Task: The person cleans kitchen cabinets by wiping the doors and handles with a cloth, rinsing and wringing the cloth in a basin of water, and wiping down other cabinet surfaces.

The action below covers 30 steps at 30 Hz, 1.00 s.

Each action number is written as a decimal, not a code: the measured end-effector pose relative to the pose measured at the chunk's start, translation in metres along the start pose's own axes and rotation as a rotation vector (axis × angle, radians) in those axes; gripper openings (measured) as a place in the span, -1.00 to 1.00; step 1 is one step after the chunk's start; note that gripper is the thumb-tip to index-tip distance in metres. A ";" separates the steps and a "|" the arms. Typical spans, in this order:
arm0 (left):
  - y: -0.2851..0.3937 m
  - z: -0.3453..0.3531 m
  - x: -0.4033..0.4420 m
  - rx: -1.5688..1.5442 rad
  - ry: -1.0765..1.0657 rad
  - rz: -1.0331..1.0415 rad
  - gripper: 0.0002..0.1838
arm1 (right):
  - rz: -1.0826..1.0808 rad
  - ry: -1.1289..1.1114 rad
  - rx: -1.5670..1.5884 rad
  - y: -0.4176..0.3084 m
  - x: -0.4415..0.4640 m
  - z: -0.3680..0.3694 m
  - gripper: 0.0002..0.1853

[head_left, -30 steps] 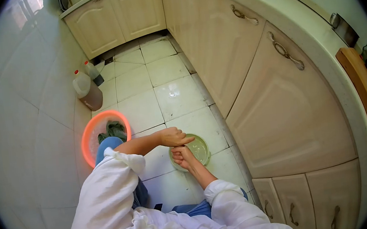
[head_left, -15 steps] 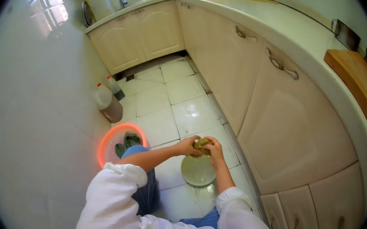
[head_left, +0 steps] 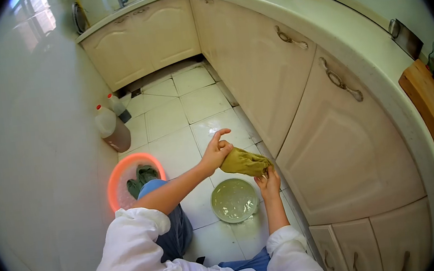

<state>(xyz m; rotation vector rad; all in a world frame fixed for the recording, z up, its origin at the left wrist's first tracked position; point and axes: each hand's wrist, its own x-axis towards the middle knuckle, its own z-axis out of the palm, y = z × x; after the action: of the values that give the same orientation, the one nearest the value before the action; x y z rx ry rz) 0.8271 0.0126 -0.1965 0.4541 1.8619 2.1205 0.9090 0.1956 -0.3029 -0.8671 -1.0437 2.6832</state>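
Head view. My 2 hands hold the olive cloth (head_left: pixel 246 162) stretched between them in the air. My left hand (head_left: pixel 215 151) grips the left end between thumb and fingers, with the index finger extended clear of the fabric; the fingers behind the cloth are hidden. My right hand (head_left: pixel 268 183) is narrow, its fingertips pinched on the gathered right end. The bowl (head_left: pixel 214 203) stands on the tiled floor (head_left: pixel 167 117), nearer to me than the cloth, with liquid (head_left: pixel 234 198) in it.

Hazard 1: drips. In this view the cloth lies past the far rim, offset toward the cabinet (head_left: pixel 345 143). If the fabric is wet, runoff can miss the bowl and make the tiles slippery. I cannot tell how wet it is.

Hazard 2: loss of grip. The right end is held by the fingertips only; a sharp pull or slick fabric can free it, and the loose end can swing onto the floor or the cabinet door.

Hazard 3: bowl upset. My right forearm passes beside the bowl; a low sweep can knock the rim and spill the contents.

Hazard 4: tub contact. My left knee (head_left: pixel 153 186) overlaps the orange tub (head_left: pixel 112 193) in view; contact cannot be confirmed. A leg shift can push the tub.
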 end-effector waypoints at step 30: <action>-0.037 0.030 0.061 0.117 -0.607 0.152 0.01 | -0.404 0.032 -0.434 -0.088 -0.048 0.109 -0.78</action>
<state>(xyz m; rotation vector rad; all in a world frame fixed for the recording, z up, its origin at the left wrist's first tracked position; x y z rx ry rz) 0.7844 0.0694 -0.2268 1.1497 1.6254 1.6881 0.8805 0.1836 -0.1586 -0.6611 -1.6273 2.1393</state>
